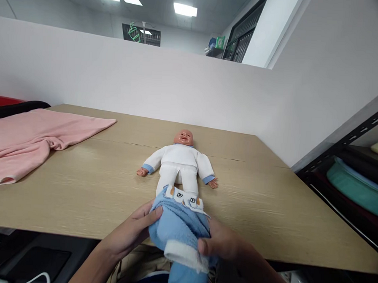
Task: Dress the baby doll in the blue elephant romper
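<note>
A baby doll (pixel 179 155) in a white top with blue cuffs lies face up on the table, its head away from me. A fuzzy blue baby garment (pixel 180 225) with white bands and stitched animal eyes covers the doll's lower legs; whether the feet are inside it is hidden. My left hand (pixel 143 219) grips the garment's left edge, thumb on top. On the right side my right hand (pixel 218 240) holds it near the white band, fingers partly hidden beneath. The garment's lower end hangs past the table's front edge toward my lap.
A pink cloth (pixel 43 138) is spread on the left of the wooden table (pixel 251 212). Behind the table rises a white partition (pixel 141 80). A black metal rack (pixel 344 145) with a teal basin (pixel 357 188) stands at the right. A red bin (pixel 4 101) shows far left.
</note>
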The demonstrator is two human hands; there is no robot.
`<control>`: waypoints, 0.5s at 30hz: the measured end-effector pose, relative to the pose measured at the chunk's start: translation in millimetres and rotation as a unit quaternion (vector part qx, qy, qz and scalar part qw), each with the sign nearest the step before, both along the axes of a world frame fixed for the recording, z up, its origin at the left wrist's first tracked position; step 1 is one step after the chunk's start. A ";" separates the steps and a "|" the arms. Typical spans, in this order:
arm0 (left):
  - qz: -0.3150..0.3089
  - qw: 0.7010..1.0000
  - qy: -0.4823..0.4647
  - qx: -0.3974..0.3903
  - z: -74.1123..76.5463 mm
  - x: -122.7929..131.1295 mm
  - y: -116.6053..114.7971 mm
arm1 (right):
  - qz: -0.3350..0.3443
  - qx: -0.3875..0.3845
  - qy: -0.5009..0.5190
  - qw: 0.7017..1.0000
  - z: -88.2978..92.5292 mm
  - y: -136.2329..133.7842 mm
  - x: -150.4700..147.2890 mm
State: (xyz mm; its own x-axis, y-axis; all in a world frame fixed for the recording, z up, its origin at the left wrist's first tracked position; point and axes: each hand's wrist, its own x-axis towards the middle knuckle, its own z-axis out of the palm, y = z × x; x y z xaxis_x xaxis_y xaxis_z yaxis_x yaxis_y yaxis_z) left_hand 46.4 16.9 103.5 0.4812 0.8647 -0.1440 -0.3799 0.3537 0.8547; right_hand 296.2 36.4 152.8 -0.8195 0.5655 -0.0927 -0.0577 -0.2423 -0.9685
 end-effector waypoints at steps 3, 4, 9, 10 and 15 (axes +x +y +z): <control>-0.026 0.998 0.021 0.050 8.0 0.5 -10.5 | -0.015 0.033 -0.001 0.999 0.3 -3.8 -3.4; -0.040 0.996 0.029 0.079 10.5 0.9 -14.0 | -0.047 0.065 -0.026 0.996 0.0 -5.9 -5.0; -0.015 0.974 0.179 0.139 17.2 10.0 -24.1 | -0.272 0.218 -0.169 0.922 -1.1 -12.9 -16.9; 0.012 0.973 0.196 0.123 16.3 11.8 -24.0 | -0.280 0.212 -0.181 0.919 -0.6 -12.3 -18.9; 0.189 0.966 0.161 0.068 5.6 13.7 -19.8 | -0.208 0.144 -0.204 0.946 6.0 -5.2 -22.8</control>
State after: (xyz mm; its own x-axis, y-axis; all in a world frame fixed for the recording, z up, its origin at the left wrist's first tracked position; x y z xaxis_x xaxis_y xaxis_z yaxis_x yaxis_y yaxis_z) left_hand 60.1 -2.9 109.1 0.0771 0.9913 -0.1063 -0.1672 0.1180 0.9788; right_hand 273.5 31.2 158.8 -0.4500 0.8811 -0.1454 0.3020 -0.0031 -0.9533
